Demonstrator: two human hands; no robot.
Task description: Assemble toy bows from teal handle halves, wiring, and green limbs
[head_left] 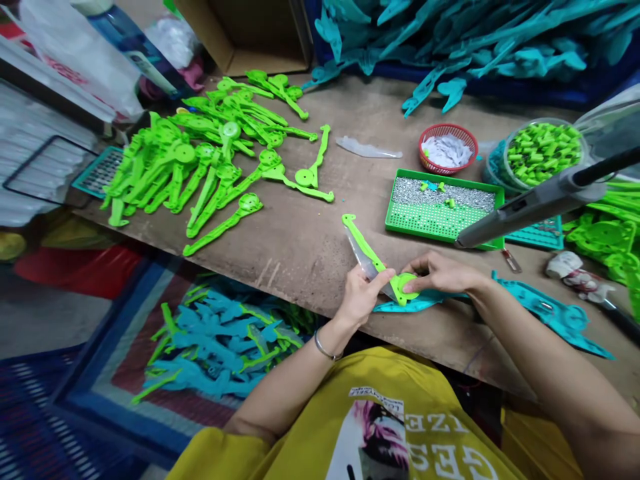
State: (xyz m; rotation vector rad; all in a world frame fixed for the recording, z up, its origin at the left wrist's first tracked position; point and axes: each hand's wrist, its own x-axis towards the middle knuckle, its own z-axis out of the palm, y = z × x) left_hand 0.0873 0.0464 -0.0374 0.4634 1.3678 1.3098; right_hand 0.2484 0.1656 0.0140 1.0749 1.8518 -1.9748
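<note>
Near the table's front edge, my left hand is closed around a bright green long plastic part with a round end. Alongside that part lies a clear plastic blade-shaped piece, held together with it. At the round end, my right hand pinches the green part with thumb and fingers. Under both hands a teal plastic part lies on the table, partly hidden. Another clear blade-shaped piece rests farther back.
Many green parts are heaped at the left. A green tray of small metal pieces, a red basket and a tub of small green pieces stand right. A grey powered driver hangs over the tray. Teal parts fill a bin behind.
</note>
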